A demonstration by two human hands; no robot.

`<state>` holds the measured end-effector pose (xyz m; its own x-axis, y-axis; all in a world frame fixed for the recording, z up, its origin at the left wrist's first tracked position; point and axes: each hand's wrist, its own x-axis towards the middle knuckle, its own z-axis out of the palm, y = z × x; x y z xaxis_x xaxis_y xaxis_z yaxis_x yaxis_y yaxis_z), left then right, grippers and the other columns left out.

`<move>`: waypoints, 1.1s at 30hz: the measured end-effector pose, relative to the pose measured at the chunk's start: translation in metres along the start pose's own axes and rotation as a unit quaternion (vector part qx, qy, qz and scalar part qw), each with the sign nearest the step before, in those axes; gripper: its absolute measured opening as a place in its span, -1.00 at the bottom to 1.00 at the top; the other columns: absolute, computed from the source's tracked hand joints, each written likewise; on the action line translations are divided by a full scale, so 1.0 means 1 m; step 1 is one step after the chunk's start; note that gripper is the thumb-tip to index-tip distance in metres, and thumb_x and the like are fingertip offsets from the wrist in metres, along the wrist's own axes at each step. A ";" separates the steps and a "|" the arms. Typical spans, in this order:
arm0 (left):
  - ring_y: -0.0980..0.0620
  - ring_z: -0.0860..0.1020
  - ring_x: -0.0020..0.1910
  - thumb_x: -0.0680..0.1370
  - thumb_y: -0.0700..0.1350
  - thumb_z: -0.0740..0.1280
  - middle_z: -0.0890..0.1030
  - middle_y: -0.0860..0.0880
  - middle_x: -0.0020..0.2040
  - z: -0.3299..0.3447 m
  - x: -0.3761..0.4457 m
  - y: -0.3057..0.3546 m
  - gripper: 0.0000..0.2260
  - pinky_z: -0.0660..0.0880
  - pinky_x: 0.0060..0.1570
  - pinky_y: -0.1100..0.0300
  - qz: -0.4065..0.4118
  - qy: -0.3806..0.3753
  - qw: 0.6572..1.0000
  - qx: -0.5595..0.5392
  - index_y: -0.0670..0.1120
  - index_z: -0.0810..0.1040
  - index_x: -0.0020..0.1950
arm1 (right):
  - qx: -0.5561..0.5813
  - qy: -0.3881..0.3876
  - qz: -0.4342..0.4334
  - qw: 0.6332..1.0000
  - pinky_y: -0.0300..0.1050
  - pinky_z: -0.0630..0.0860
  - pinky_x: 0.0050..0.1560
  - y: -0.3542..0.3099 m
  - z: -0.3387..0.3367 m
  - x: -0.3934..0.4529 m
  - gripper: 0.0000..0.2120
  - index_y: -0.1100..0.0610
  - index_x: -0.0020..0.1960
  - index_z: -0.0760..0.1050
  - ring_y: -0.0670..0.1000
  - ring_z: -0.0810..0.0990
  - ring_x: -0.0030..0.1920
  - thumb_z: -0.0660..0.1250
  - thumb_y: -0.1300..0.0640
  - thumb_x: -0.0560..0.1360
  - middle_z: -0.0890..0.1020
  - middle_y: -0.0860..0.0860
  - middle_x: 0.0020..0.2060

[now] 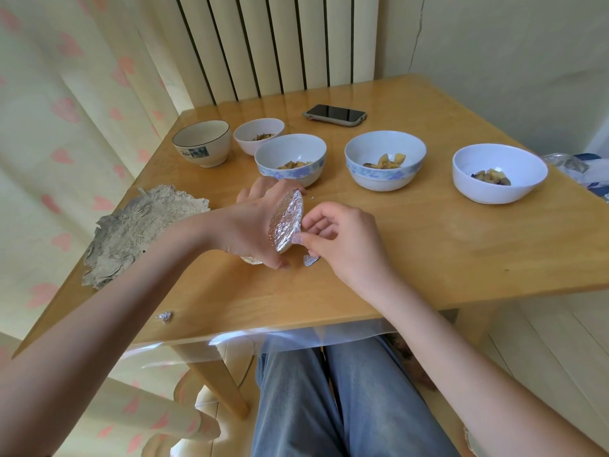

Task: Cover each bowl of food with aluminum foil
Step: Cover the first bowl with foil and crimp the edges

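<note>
My left hand [250, 225] grips a small foil-covered bowl [286, 222] tipped on its side above the table, its foil face turned right. My right hand [342, 239] has its fingers curled, and its thumb and fingertips pinch the foil at the bowl's lower rim. Behind them stand several uncovered bowls with food: a small white bowl [247, 143], a floral bowl [316, 166], a second floral bowl [385, 178] and a plain white bowl [494, 192]. A cream bowl [201, 143] with a dark rim stands at the far left; its contents are hidden.
Crumpled used foil sheets [138, 229] lie at the table's left edge. Small foil scraps lie under my hands [311, 259] and near the front edge [165, 316]. A phone [334, 114] lies at the back. A foil box [576, 166] sits at the right edge.
</note>
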<state>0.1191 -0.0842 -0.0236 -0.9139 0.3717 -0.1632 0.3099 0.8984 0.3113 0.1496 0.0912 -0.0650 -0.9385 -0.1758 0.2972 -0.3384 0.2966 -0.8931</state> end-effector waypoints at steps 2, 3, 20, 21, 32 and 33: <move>-0.08 0.20 0.33 0.19 0.05 0.63 0.11 0.13 0.22 0.000 -0.001 0.000 -0.02 0.31 0.23 0.05 -0.001 0.000 1.000 0.005 0.34 0.00 0.34 | 0.001 -0.018 -0.008 1.000 -0.18 0.56 -0.27 0.001 -0.004 0.004 -0.87 0.13 -0.21 0.57 -0.02 0.59 -0.40 0.53 0.23 0.35 0.59 -0.02 -0.39; -0.07 0.19 0.33 0.19 0.05 0.63 0.11 0.14 0.21 0.000 -0.001 0.001 -0.01 0.32 0.24 0.03 -0.002 -0.001 1.000 0.007 0.33 -0.01 0.35 | -0.001 -0.028 -0.010 1.000 -0.17 0.57 -0.27 0.002 -0.006 0.006 -0.88 0.16 -0.21 0.58 -0.03 0.58 -0.41 0.52 0.24 0.36 0.59 -0.01 -0.40; -0.08 0.16 0.42 0.13 0.05 0.59 0.15 0.14 0.37 -0.004 0.007 -0.003 0.02 0.26 0.39 -0.10 0.017 -0.033 0.999 -0.008 0.32 0.07 0.43 | -0.238 -0.066 -0.167 0.954 -0.09 0.44 -0.26 0.015 -0.023 0.027 -0.75 0.01 -0.13 0.40 -0.10 0.41 -0.33 0.43 -0.08 0.39 0.51 -0.13 -0.35; -0.07 0.15 0.43 0.15 0.04 0.60 0.15 0.15 0.36 -0.005 0.008 -0.003 0.02 0.26 0.39 -0.10 0.016 -0.036 0.999 -0.008 0.32 0.07 0.43 | -0.240 -0.067 -0.172 0.953 -0.08 0.46 -0.26 0.017 -0.024 0.026 -0.73 0.00 -0.11 0.40 -0.10 0.42 -0.33 0.44 -0.09 0.38 0.51 -0.13 -0.34; -0.04 0.17 0.38 0.16 0.03 0.58 0.17 0.15 0.32 -0.006 0.011 0.003 -0.03 0.31 0.35 -0.08 0.030 -0.053 0.998 0.020 0.39 0.07 0.38 | -0.230 -0.059 -0.162 0.958 -0.11 0.43 -0.29 0.024 -0.023 0.021 -0.65 -0.05 -0.20 0.29 -0.14 0.42 -0.38 0.46 -0.13 0.32 0.47 -0.14 -0.39; -0.03 0.18 0.36 0.15 0.05 0.57 0.17 0.16 0.30 -0.006 0.011 0.004 -0.04 0.31 0.35 -0.06 0.034 -0.056 0.997 0.027 0.38 0.07 0.38 | -0.217 -0.071 -0.160 0.960 -0.10 0.45 -0.28 0.025 -0.026 0.022 -0.64 -0.06 -0.20 0.30 -0.14 0.43 -0.37 0.47 -0.15 0.31 0.47 -0.14 -0.38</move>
<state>0.1083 -0.0782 -0.0183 -0.8563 0.4531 -0.2477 0.3864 0.8804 0.2748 0.1190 0.1197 -0.0719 -0.7727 -0.4404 0.4571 -0.6343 0.5634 -0.5294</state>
